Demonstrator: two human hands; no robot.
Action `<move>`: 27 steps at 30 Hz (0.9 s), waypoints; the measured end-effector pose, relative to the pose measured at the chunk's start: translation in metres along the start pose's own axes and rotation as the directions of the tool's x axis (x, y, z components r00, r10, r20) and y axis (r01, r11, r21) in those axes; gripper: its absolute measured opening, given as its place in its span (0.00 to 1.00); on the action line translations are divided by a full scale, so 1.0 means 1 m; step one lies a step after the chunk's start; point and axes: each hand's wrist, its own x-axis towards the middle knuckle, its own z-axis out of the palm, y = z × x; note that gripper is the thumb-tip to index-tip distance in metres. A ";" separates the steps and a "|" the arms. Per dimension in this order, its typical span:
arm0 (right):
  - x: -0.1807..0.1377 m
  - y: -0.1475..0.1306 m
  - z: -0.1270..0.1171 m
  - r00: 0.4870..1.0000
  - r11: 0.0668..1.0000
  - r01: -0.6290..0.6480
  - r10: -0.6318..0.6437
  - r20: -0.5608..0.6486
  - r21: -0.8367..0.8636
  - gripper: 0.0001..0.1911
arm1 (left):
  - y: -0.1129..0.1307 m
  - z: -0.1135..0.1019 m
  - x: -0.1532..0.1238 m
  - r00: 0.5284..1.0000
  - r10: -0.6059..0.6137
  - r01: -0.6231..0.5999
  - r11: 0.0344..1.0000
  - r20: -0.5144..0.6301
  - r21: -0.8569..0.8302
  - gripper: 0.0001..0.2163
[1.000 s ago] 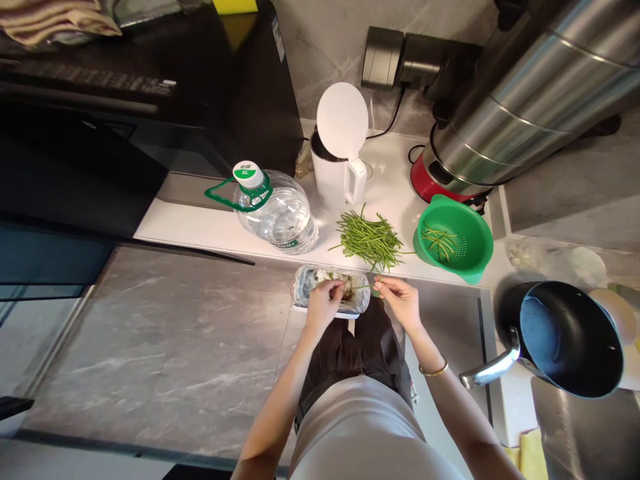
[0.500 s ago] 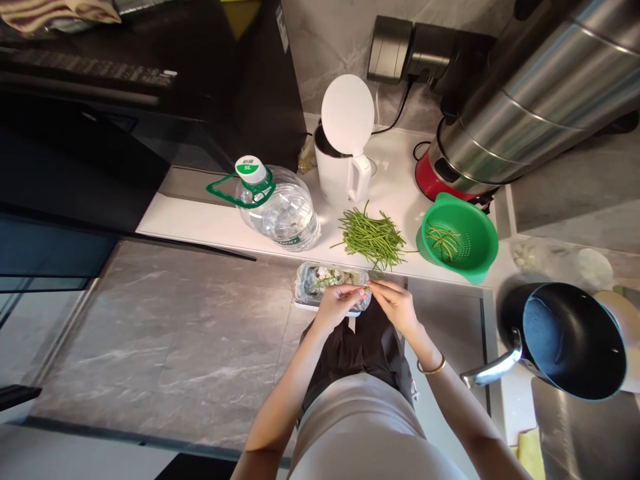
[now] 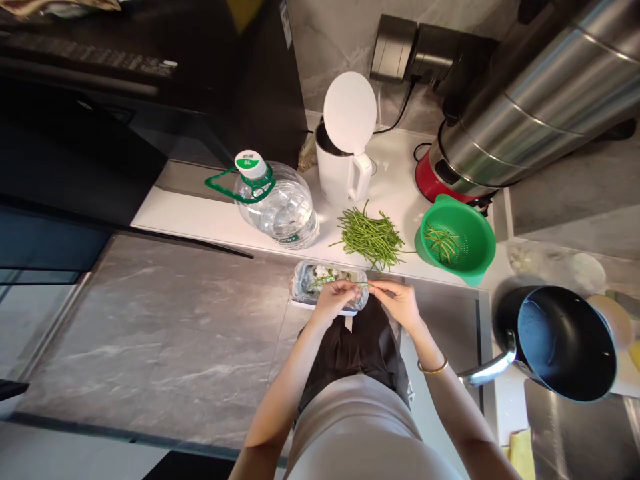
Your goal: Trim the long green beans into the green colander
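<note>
Both my hands are held together over a small bin lined with a clear bag (image 3: pixel 304 283) on the floor by the counter. My left hand (image 3: pixel 336 299) and my right hand (image 3: pixel 397 300) each pinch an end of one thin green bean (image 3: pixel 361 285) stretched between them. A pile of green beans (image 3: pixel 371 237) lies on the white counter just beyond my hands. To its right stands a green colander (image 3: pixel 463 241) with a few beans inside.
A large clear water bottle (image 3: pixel 277 207) with a green handle and a white kettle (image 3: pixel 341 170) with its lid up stand on the counter. A red-based steel appliance (image 3: pixel 505 137) sits at the back right. A dark pan (image 3: pixel 560 341) rests at the right.
My hands drew together over the bin, then spread slightly with the bean between them. The view shifted a little.
</note>
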 end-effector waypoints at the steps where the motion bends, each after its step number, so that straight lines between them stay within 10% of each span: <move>1: 0.001 0.000 -0.001 0.997 0.995 -0.067 0.070 -0.035 0.075 0.08 | -0.004 -0.005 0.002 1.000 0.002 -0.002 1.000 -0.013 0.002 0.12; 7: 0.016 0.012 -0.026 0.921 0.863 -0.139 0.294 -0.257 0.486 0.06 | -0.046 -0.058 0.023 0.987 0.022 0.015 0.974 -0.160 0.225 0.11; 16: 0.017 0.018 -0.034 0.918 0.777 -0.114 0.320 -0.233 0.619 0.06 | -0.077 -0.088 0.034 0.879 0.025 0.377 0.578 -0.477 0.724 0.09; 20: 0.017 0.009 -0.022 0.921 0.713 -0.203 0.372 -0.116 0.672 0.09 | -0.075 -0.076 0.035 0.912 0.051 0.356 0.390 -0.406 0.849 0.11; 27: 0.013 0.005 0.003 0.900 0.705 -0.286 0.430 -0.071 0.649 0.09 | -0.057 -0.061 0.032 0.959 0.153 0.165 0.376 -0.237 0.912 0.13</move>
